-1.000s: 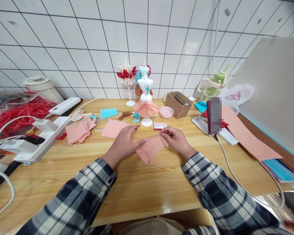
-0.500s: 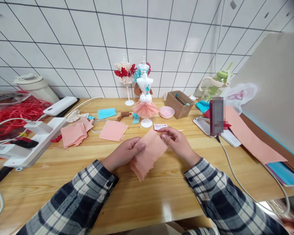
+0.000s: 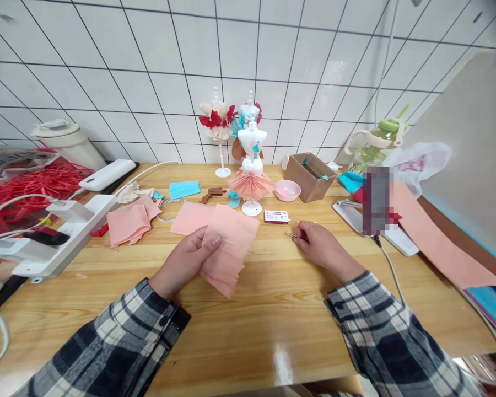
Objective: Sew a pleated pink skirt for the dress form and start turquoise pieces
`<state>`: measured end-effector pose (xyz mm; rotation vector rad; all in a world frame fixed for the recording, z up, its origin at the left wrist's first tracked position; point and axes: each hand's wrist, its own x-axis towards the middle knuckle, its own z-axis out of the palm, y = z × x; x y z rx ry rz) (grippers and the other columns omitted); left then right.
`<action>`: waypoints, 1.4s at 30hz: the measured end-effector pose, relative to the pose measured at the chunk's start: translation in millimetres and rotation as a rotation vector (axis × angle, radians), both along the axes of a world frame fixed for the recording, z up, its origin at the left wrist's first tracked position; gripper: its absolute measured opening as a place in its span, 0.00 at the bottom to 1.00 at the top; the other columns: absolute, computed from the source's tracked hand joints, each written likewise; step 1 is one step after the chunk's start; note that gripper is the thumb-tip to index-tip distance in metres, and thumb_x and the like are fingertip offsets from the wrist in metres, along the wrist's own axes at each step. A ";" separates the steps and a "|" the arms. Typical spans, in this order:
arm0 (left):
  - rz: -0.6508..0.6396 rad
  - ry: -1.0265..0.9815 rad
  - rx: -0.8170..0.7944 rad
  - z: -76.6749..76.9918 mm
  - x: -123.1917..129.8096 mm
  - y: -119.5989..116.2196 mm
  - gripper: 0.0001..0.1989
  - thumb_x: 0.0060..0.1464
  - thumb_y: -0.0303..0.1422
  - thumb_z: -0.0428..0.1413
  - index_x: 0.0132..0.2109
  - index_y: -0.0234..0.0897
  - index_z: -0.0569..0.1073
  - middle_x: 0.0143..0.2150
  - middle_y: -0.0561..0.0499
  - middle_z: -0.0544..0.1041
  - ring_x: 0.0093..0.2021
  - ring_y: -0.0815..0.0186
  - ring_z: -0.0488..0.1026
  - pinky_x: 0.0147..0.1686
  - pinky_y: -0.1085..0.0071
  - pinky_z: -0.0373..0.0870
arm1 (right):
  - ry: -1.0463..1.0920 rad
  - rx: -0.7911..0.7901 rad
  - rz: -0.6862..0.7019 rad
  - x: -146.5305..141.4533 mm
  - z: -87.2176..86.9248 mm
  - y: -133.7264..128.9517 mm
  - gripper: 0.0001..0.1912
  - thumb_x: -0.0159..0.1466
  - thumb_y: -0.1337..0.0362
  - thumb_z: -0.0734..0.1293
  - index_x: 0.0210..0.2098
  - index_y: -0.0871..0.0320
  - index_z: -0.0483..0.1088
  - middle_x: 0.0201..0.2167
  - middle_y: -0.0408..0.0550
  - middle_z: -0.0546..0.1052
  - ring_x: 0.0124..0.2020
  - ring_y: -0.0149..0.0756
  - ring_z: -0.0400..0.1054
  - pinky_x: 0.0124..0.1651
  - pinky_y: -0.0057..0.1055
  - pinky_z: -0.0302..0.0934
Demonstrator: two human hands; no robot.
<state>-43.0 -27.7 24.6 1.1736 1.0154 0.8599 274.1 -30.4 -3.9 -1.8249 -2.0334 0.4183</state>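
I hold with my left hand [image 3: 186, 259] the pink sheet [image 3: 231, 248], thumb pressed on it, above the wooden table [image 3: 252, 342], while my right hand [image 3: 324, 245] keeps its fingers narrow around a thin metal tool [image 3: 290, 235]. A little farther lies the red-and-white box [image 3: 276, 216], and behind it I see the white mannequin [image 3: 252, 157] in a pleated pink skirt [image 3: 251, 184], with a pink bowl [image 3: 288, 191] just beside.

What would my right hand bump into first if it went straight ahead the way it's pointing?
Your right hand would probably meet the small white-and-red box first, though depth is unclear and it might pass above.
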 end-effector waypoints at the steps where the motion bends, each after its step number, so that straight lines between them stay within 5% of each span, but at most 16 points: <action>1: 0.005 -0.014 -0.004 -0.3 -0.7 0.7 0.16 0.48 0.44 0.62 0.39 0.38 0.75 0.31 0.53 0.77 0.31 0.64 0.72 0.30 0.73 0.68 | 0.116 -0.003 -0.013 -5.5 1.0 -1.4 0.07 0.60 0.63 0.64 0.29 0.54 0.59 0.26 0.45 0.70 0.28 0.37 0.63 0.31 0.32 0.51; 4: -0.010 -0.056 -0.008 -1.0 -1.0 1.9 0.13 0.49 0.42 0.63 0.38 0.39 0.75 0.30 0.54 0.77 0.29 0.66 0.71 0.30 0.74 0.67 | 0.644 -0.075 -0.037 -29.6 5.6 -9.8 0.09 0.62 0.57 0.62 0.33 0.52 0.56 0.25 0.41 0.71 0.23 0.34 0.62 0.28 0.30 0.51; 7: -0.053 -0.081 -0.004 -1.2 2.1 0.1 0.12 0.51 0.41 0.61 0.39 0.39 0.76 0.30 0.54 0.77 0.30 0.66 0.72 0.31 0.75 0.68 | 1.177 -0.309 0.020 -56.9 11.7 -22.7 0.13 0.61 0.52 0.63 0.36 0.53 0.60 0.17 0.34 0.62 0.17 0.28 0.52 0.22 0.26 0.44; 10: -0.073 -0.027 -0.005 -1.6 6.2 -3.3 0.13 0.50 0.41 0.62 0.41 0.39 0.76 0.33 0.52 0.78 0.33 0.64 0.73 0.33 0.73 0.68 | 1.438 -0.537 0.091 -74.9 16.4 -33.7 0.19 0.62 0.47 0.62 0.38 0.59 0.67 0.14 0.33 0.56 0.15 0.24 0.44 0.19 0.25 0.39; 17: -0.134 0.001 -0.008 -2.3 8.6 -8.3 0.14 0.50 0.40 0.62 0.43 0.39 0.77 0.35 0.50 0.80 0.35 0.61 0.74 0.34 0.71 0.69 | 1.454 -0.604 -0.081 -78.7 14.0 -37.2 0.19 0.57 0.49 0.68 0.35 0.59 0.67 0.18 0.37 0.67 0.13 0.19 0.44 0.17 0.23 0.34; 22: -0.130 0.011 0.013 -0.2 9.6 -8.6 0.13 0.50 0.41 0.62 0.40 0.38 0.77 0.34 0.51 0.80 0.32 0.62 0.74 0.31 0.72 0.69 | 1.499 -0.691 -0.017 -75.6 15.3 -37.6 0.21 0.59 0.47 0.66 0.33 0.61 0.68 0.27 0.46 0.76 0.13 0.18 0.45 0.17 0.23 0.35; 26: -0.211 0.037 0.004 1.5 8.4 -6.5 0.21 0.48 0.43 0.62 0.46 0.37 0.77 0.39 0.47 0.81 0.39 0.55 0.76 0.37 0.68 0.71 | 1.460 -0.569 -0.064 -77.7 18.3 -38.0 0.19 0.51 0.57 0.74 0.31 0.58 0.63 0.22 0.41 0.74 0.13 0.18 0.46 0.17 0.22 0.36; 30: -0.356 -0.010 0.033 0.3 7.3 -4.8 0.30 0.42 0.52 0.62 0.46 0.33 0.78 0.45 0.43 0.80 0.46 0.50 0.74 0.45 0.63 0.69 | 1.313 -0.433 -0.084 -82.1 19.3 -38.6 0.19 0.51 0.56 0.73 0.32 0.59 0.62 0.21 0.40 0.74 0.14 0.20 0.49 0.17 0.22 0.40; 36: -0.199 0.080 -0.083 -1.5 18.2 -12.8 0.17 0.42 0.45 0.65 0.31 0.33 0.78 0.29 0.49 0.81 0.28 0.61 0.75 0.28 0.71 0.70 | 1.174 -0.373 -0.016 -89.3 19.7 -44.5 0.18 0.55 0.54 0.71 0.34 0.59 0.62 0.22 0.41 0.73 0.16 0.22 0.53 0.19 0.22 0.46; 42: -0.028 -0.048 -0.088 2.1 16.2 -13.9 0.12 0.48 0.39 0.63 0.31 0.33 0.77 0.28 0.52 0.79 0.27 0.69 0.72 0.28 0.76 0.68 | 1.160 -0.363 0.105 -82.6 18.4 -48.6 0.20 0.66 0.46 0.55 0.39 0.57 0.61 0.22 0.37 0.62 0.18 0.23 0.49 0.19 0.22 0.43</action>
